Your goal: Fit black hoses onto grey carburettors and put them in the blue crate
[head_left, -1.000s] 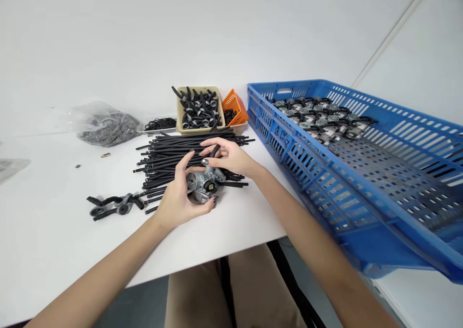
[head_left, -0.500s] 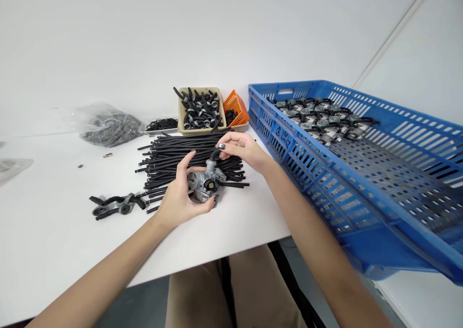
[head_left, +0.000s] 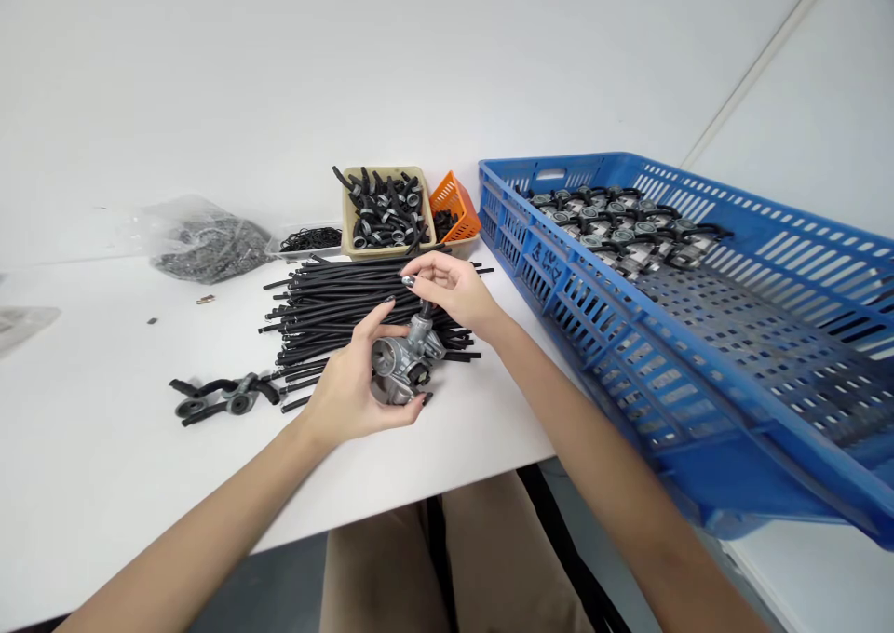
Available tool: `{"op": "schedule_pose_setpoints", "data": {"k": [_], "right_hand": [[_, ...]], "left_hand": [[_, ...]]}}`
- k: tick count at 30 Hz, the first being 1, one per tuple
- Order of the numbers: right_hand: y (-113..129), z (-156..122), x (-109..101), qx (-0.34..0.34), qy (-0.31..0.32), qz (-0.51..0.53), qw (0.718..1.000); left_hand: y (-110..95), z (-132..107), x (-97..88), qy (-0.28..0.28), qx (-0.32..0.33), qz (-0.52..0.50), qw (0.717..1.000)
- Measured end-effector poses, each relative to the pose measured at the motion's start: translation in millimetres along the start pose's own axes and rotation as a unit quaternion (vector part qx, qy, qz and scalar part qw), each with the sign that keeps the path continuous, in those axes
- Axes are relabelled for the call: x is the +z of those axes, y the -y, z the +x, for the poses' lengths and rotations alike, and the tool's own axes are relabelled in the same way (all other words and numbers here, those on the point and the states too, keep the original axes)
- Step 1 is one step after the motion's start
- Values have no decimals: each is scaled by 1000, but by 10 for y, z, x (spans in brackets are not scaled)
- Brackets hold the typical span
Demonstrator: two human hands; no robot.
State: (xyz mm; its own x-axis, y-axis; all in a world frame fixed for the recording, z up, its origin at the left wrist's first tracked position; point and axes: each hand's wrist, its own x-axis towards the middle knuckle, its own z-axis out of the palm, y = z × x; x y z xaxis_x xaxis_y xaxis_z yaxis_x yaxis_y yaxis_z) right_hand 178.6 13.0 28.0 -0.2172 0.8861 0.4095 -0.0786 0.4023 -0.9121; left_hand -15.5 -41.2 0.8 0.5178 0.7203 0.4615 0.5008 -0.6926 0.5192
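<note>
Carburetor (head_left: 403,365), in left hand (head_left: 347,396), right hand (head_left: 451,289) at its top

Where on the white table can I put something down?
Bare room lies left of the black hose pieces and between the carburetor and the front edge of the table. It's crowded around the black tube pile and the beige tray, beside the blue crate.

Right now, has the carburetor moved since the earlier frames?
Yes, slightly rightward in the head view, toward the blue plastic crate, judged against the pile of black hoses. The carburetor sits in the left hand.
</note>
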Motion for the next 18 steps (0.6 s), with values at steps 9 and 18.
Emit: {"op": "schedule_pose_setpoints", "data": {"k": [9,18], "right_hand": [[38,-15,-132,38,-29,-104,993],[131,-74,-110,-10,72,-3,997]], "left_hand": [[29,5,-6,-13,-32,-13,999],[48,4,-11,-10,-38,-22,999]]}}
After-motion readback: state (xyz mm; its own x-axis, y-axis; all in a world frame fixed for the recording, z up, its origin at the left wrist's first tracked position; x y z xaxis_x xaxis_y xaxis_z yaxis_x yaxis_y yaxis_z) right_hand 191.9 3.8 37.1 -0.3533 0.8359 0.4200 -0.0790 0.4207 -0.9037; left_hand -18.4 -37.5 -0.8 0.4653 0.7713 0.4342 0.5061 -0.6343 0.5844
